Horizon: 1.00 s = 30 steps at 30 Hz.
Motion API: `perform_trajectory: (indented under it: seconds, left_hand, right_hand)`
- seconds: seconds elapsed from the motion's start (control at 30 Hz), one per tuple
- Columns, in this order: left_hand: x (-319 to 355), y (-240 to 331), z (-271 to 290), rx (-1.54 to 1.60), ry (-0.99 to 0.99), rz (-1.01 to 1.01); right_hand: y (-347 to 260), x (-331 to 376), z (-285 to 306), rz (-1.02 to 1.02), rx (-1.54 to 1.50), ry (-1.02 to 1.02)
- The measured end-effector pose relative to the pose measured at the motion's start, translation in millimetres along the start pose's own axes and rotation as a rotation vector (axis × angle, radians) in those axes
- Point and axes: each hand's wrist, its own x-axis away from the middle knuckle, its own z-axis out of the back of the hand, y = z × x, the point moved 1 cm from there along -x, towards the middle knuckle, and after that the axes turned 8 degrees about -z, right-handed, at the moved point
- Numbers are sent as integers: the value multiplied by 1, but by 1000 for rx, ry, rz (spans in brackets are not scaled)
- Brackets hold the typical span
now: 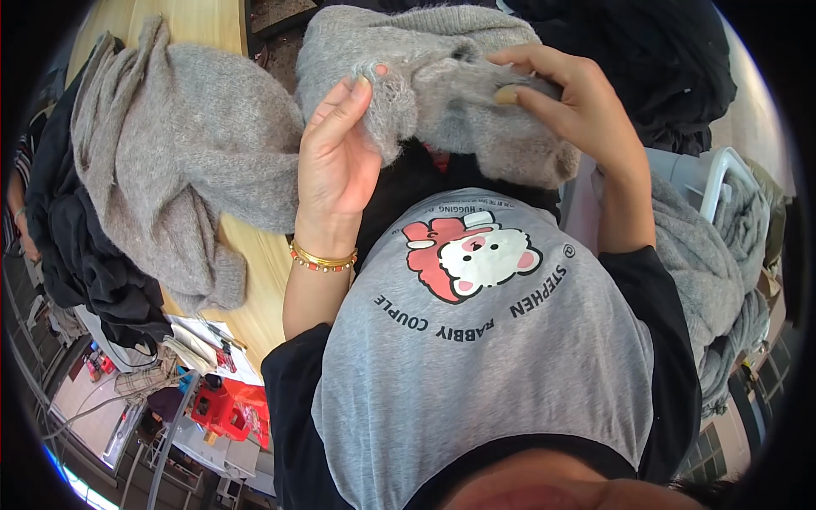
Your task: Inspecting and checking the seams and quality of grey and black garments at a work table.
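A fuzzy grey-beige knit sweater (357, 38) lies bunched up before me and hangs over the near edge toward my lap. My left hand (338, 157) is raised, palm toward me, with thumb and fingers pinching part of the knit. A small pink patch, perhaps a fingertip, shows through a gap in that knit. On the other side, my right hand (578, 102) bends over a blurred fold of the same sweater, thumb and forefinger around it. Its other fingers are largely hidden. Bracelets (323, 257) circle my left wrist.
Another grey-beige knit garment (229, 110) is spread on the light wooden table (255, 263) at left. Dark cloth (93, 272) heaps beyond it; more black cloth (654, 68) lies far right. A pale plastic bin (718, 183) and grey knits (705, 263) stand at right.
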Motion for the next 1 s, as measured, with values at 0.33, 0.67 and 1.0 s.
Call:
perform_trajectory:
  seconds: [0.33, 0.67, 1.0]
  left_hand:
    - [-1, 11, -23, -147, -122, -55]
    - [9, 19, -26, -285, -164, -81]
    - [6, 17, -19, -310, -182, -105]
  right_hand:
    - [-45, 10, 9, 609, 351, 225]
    - [-54, -1, -25, 1012, 286, 461]
    - [-38, -6, -39, 815, 177, 470]
